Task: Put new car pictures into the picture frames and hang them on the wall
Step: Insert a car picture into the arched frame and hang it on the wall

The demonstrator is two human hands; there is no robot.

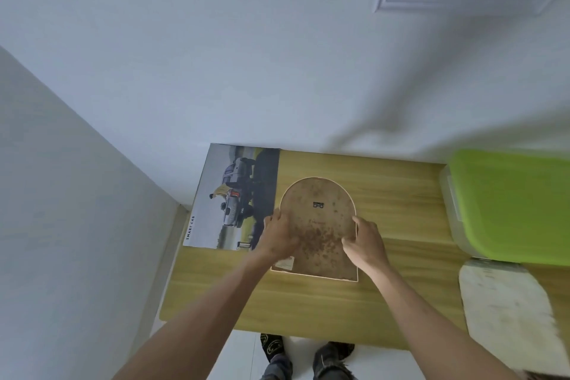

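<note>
Now you work on the back of the arched picture frame (319, 225), which lies face down in the middle of the wooden table (401, 194). Your left hand (279, 236) presses with bent fingers on its left edge, and your right hand (364, 242) grips the right edge, thumb on the board. I think you should keep the frame flat and work the backing loose evenly from both sides, so it does not bend. The backing is brown and stained with rusty spots, with a small metal hanger (318, 205) near the top. The car picture (234, 197) lies just beside it on the left, partly under your left hand
</note>
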